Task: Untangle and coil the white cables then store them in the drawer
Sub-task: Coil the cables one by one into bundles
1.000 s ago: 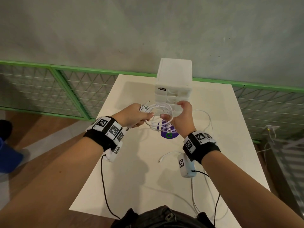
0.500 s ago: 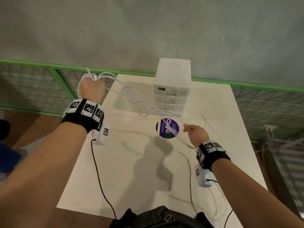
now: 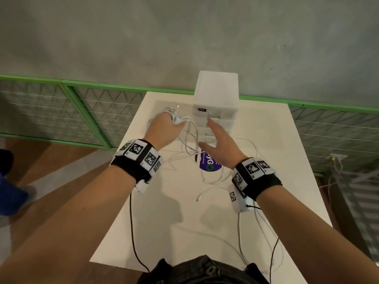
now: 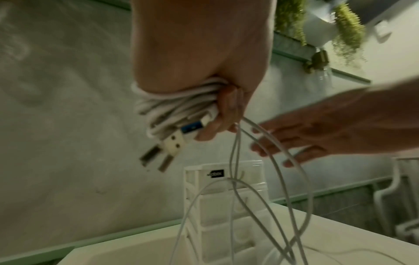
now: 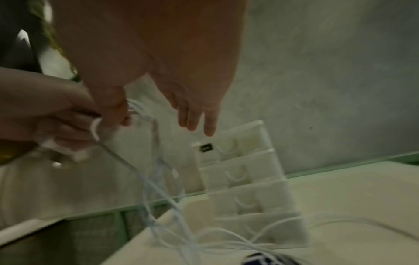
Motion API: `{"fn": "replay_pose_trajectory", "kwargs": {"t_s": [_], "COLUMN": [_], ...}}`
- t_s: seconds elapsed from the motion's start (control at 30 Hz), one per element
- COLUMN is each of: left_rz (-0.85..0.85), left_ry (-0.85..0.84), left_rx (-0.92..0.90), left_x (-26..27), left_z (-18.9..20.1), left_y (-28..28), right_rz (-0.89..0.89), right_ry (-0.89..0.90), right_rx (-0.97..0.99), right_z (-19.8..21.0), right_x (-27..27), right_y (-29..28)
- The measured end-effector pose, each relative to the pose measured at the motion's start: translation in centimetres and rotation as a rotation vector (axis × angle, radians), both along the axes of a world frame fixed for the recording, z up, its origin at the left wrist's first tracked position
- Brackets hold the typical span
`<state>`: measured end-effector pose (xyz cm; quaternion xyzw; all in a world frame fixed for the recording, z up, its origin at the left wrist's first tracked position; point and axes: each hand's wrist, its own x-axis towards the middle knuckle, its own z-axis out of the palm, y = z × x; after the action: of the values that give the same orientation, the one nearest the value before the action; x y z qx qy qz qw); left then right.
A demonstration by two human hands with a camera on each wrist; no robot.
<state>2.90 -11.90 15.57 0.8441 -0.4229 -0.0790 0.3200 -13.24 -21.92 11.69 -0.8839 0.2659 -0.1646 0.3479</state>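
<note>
Head view, left hand (image 3: pixel 164 128) gripping coiled white cables (image 4: pixel 176 107), right hand (image 3: pixel 220 142) open

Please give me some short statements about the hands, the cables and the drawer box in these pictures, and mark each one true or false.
1. The left hand holds a bundle of white cables in its grip. True.
2. The right hand pinches a cable. False: its fingers are straight and hold nothing.
3. The drawer unit stands on the table. True.
4. One drawer is pulled fully out. False: none looks pulled out.
5. Loose cable strands hang from the left hand toward the table. True.
</note>
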Motion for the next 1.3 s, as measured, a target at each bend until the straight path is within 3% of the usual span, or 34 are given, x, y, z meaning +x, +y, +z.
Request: {"fn": "replay_pose_trajectory", "kwargs": {"t_s": [0.07, 0.17, 0.23, 0.3, 0.37, 0.5, 0.63, 0.73, 0.8, 0.9, 1.0, 1.13, 1.3], "left_rz": [-0.088, -0.101, -0.026, 0.102, 0.251, 0.471, 0.497, 0.361, 0.238, 0.096, 0.03, 0.004, 0.088], "left_ry": [0.0, 0.04, 0.193, 0.355, 0.426, 0.343, 0.307, 0.326, 0.284, 0.181, 0.04, 0.048, 0.313], "left_rx": [0.043, 0.026, -0.013, -0.092, -0.194, -0.281, -0.246, -0.111, -0.015, 0.132, 0.22, 0.219, 0.034], "left_x": [-1.3, -1.7, -1.1, 0.2, 1.9, 4.5, 5.1, 3.6, 2.0, -0.4, -2.0, -2.4, -0.7], "left_z": [-0.2, 0.3, 1.3, 2.3, 3.2, 4.4, 4.3, 3.1, 2.3, 1.6, 1.4, 1.6, 2.7], "left_y": [-0.7, -0.9, -0.5, 0.1, 0.8, 2.6, 3.2, 2.1, 1.2, 0.1, -0.6, -1.0, -0.5], "right_rz": [0.08, -0.07, -0.135, -0.2, -0.294, -0.449, -0.498, -0.49, -0.429, -0.196, -0.078, -0.051, -0.135], "right_ry": [0.042, -0.057, -0.033, 0.066, 0.197, 0.534, 0.766, 0.666, 0.403, -0.038, -0.227, -0.034, 0.353], "right_rx": [0.071, 0.169, 0.132, 0.024, 0.05, 0.127, 0.113, 0.08, 0.082, 0.15, 0.192, -0.105, -0.242], "right_z": [0.6, 0.5, -0.4, -2.4, -5.1, -8.1, -8.0, -5.9, -3.9, -0.5, 1.3, -0.1, -4.2], "right_x": [1.3, 1.6, 0.7, -0.7, -2.4, -6.2, -7.6, -5.4, -3.2, -0.4, 1.0, 1.4, -0.9], "right_y": [0.6, 0.4, 0.0, -0.8, -2.4, -4.5, -4.6, -3.6, -2.3, 0.2, 1.7, 1.8, -0.7]}}
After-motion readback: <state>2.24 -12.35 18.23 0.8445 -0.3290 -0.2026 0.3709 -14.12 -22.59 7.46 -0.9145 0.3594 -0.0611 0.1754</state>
